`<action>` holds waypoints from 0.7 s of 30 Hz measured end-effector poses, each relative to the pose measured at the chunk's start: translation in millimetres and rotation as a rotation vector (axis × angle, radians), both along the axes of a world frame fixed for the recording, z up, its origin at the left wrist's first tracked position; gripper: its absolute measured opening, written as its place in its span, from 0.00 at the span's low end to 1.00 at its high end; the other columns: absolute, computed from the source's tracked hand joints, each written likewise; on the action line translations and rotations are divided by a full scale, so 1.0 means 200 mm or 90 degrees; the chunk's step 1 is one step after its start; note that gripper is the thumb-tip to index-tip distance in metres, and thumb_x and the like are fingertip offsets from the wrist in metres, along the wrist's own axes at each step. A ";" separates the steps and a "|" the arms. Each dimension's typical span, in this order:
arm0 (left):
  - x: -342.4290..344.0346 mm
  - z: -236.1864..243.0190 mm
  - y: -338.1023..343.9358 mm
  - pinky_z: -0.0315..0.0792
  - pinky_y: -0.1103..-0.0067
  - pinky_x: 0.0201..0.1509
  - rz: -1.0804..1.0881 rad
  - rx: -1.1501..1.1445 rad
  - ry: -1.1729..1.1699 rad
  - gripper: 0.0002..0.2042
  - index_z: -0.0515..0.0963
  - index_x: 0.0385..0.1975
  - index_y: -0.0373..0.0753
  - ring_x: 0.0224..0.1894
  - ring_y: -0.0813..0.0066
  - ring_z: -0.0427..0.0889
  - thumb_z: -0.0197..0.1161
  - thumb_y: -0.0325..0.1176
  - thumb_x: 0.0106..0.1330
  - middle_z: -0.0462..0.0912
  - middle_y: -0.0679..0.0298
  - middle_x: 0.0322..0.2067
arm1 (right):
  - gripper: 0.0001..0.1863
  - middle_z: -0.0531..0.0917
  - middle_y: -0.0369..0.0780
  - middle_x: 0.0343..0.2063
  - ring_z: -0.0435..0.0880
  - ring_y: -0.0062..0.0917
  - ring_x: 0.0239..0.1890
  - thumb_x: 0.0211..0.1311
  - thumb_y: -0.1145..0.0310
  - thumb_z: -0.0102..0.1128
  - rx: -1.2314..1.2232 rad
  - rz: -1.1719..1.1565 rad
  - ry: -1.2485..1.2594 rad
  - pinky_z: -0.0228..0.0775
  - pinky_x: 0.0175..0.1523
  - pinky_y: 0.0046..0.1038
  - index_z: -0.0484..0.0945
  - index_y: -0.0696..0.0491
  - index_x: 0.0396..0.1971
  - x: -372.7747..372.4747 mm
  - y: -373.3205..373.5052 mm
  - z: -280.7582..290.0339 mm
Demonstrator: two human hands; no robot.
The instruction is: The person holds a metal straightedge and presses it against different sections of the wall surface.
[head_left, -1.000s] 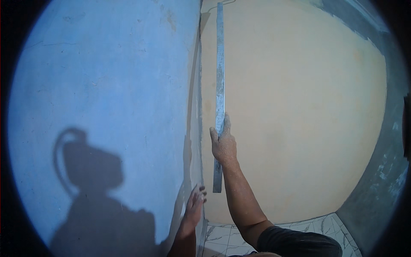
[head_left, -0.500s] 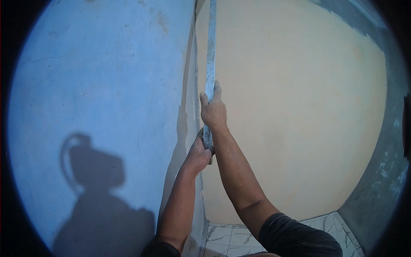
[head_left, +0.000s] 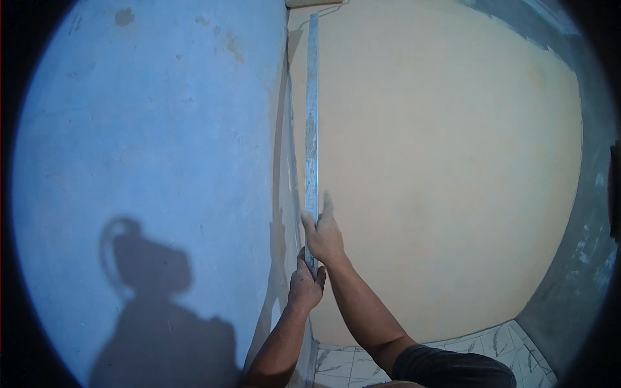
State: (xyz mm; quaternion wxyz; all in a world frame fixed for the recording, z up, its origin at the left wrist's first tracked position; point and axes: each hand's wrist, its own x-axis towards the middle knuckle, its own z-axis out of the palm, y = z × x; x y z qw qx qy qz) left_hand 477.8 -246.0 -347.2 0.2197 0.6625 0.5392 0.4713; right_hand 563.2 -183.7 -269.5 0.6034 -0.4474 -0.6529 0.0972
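Note:
A long, narrow metal bar [head_left: 312, 116], scuffed silver-grey, stands upright in front of the cream wall [head_left: 440, 168], beside the corner with the blue wall. My left hand [head_left: 306, 284] grips its lower end from below. Just above, my right hand [head_left: 325, 238] holds it too, thumb on the left side and index finger stretched up along the right, slightly blurred. The bar passes under this hand, so some of the fingers are hidden.
The blue wall [head_left: 142, 129] fills the left, with my shadow on it. A pale roller-like tool [head_left: 314, 3] with bent wire is at the top. Bare grey render [head_left: 585, 258] borders the right. Marbled white tiles [head_left: 336, 365] show at the bottom.
My left hand has moved onto the bar's lower end and taken hold. The bar rose, then came back down, and now appears further left, closer to the corner.

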 end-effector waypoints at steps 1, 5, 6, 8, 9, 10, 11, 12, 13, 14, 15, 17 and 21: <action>-0.02 -0.01 0.02 0.71 0.56 0.59 0.006 0.005 0.000 0.38 0.46 0.73 0.36 0.57 0.38 0.77 0.60 0.38 0.68 0.76 0.35 0.54 | 0.43 0.80 0.61 0.50 0.85 0.51 0.46 0.71 0.54 0.54 0.027 0.007 0.012 0.74 0.53 0.46 0.43 0.57 0.75 0.03 -0.02 -0.02; -0.05 0.12 0.10 0.74 0.61 0.52 0.061 0.143 0.018 0.34 0.53 0.70 0.34 0.46 0.45 0.81 0.61 0.34 0.67 0.78 0.38 0.49 | 0.43 0.79 0.57 0.51 0.86 0.42 0.43 0.71 0.55 0.55 0.041 0.083 0.124 0.76 0.51 0.40 0.44 0.60 0.74 0.27 -0.13 -0.06; -0.05 0.23 0.09 0.69 0.58 0.64 0.051 0.128 0.004 0.35 0.52 0.71 0.33 0.59 0.37 0.75 0.61 0.34 0.67 0.75 0.35 0.56 | 0.42 0.80 0.56 0.50 0.86 0.38 0.41 0.71 0.56 0.55 0.021 0.095 0.151 0.76 0.50 0.38 0.44 0.60 0.74 0.32 -0.17 -0.05; -0.04 0.43 0.08 0.69 0.59 0.65 0.047 0.105 0.004 0.35 0.52 0.71 0.33 0.59 0.38 0.75 0.61 0.33 0.67 0.75 0.35 0.56 | 0.42 0.80 0.55 0.48 0.85 0.35 0.39 0.72 0.56 0.56 -0.002 0.108 0.177 0.77 0.48 0.36 0.45 0.60 0.74 0.41 -0.22 -0.10; -0.05 0.51 0.08 0.69 0.60 0.65 0.051 0.128 0.016 0.35 0.52 0.71 0.33 0.59 0.39 0.76 0.60 0.33 0.67 0.75 0.35 0.56 | 0.41 0.80 0.55 0.48 0.85 0.35 0.39 0.72 0.57 0.55 -0.028 0.102 0.164 0.77 0.48 0.36 0.46 0.60 0.74 0.45 -0.24 -0.13; -0.04 0.59 0.09 0.70 0.61 0.65 0.054 0.150 0.030 0.35 0.52 0.71 0.33 0.60 0.41 0.76 0.60 0.32 0.67 0.75 0.34 0.56 | 0.40 0.81 0.55 0.48 0.85 0.35 0.39 0.72 0.57 0.55 -0.054 0.095 0.151 0.77 0.47 0.36 0.48 0.60 0.74 0.48 -0.25 -0.16; -0.03 0.67 0.08 0.70 0.61 0.65 0.053 0.151 0.030 0.35 0.52 0.71 0.33 0.60 0.41 0.76 0.60 0.32 0.67 0.75 0.34 0.56 | 0.40 0.81 0.55 0.48 0.85 0.35 0.39 0.72 0.57 0.55 -0.053 0.095 0.152 0.77 0.47 0.36 0.48 0.60 0.74 0.52 -0.25 -0.19; -0.01 0.76 0.07 0.73 0.62 0.62 0.039 0.144 0.011 0.35 0.52 0.71 0.33 0.56 0.43 0.79 0.59 0.31 0.66 0.75 0.34 0.56 | 0.39 0.81 0.54 0.47 0.85 0.33 0.38 0.72 0.57 0.55 -0.074 0.090 0.138 0.77 0.47 0.36 0.50 0.60 0.73 0.57 -0.26 -0.23; -0.01 0.84 0.07 0.75 0.64 0.60 0.031 0.137 -0.009 0.35 0.52 0.71 0.33 0.53 0.45 0.82 0.59 0.30 0.66 0.76 0.34 0.55 | 0.38 0.81 0.53 0.47 0.85 0.32 0.38 0.72 0.58 0.55 -0.095 0.091 0.123 0.77 0.46 0.35 0.52 0.59 0.72 0.60 -0.26 -0.27; -0.02 0.89 0.13 0.75 0.64 0.60 0.033 0.138 -0.010 0.35 0.52 0.71 0.33 0.53 0.45 0.82 0.59 0.30 0.66 0.76 0.34 0.55 | 0.38 0.81 0.53 0.47 0.85 0.32 0.38 0.72 0.58 0.55 -0.094 0.093 0.122 0.77 0.46 0.35 0.52 0.59 0.72 0.63 -0.26 -0.30; -0.06 0.93 0.22 0.78 0.65 0.56 0.067 0.188 0.022 0.35 0.51 0.71 0.32 0.48 0.48 0.84 0.58 0.29 0.66 0.76 0.36 0.54 | 0.36 0.82 0.52 0.46 0.85 0.32 0.38 0.71 0.57 0.56 -0.115 0.094 0.120 0.77 0.46 0.35 0.55 0.59 0.71 0.64 -0.27 -0.33; -0.05 1.02 0.24 0.80 0.66 0.52 0.093 0.234 0.055 0.35 0.50 0.72 0.32 0.42 0.50 0.86 0.58 0.28 0.66 0.77 0.37 0.53 | 0.35 0.82 0.52 0.46 0.85 0.31 0.38 0.71 0.57 0.57 -0.140 0.087 0.120 0.77 0.46 0.34 0.58 0.59 0.70 0.69 -0.27 -0.38; 0.06 1.00 0.17 0.78 0.65 0.55 -0.001 0.160 -0.019 0.38 0.49 0.72 0.32 0.47 0.47 0.84 0.60 0.31 0.66 0.76 0.37 0.55 | 0.30 0.81 0.48 0.44 0.84 0.29 0.39 0.71 0.58 0.56 -0.201 0.079 0.104 0.76 0.48 0.33 0.65 0.59 0.66 0.81 -0.27 -0.50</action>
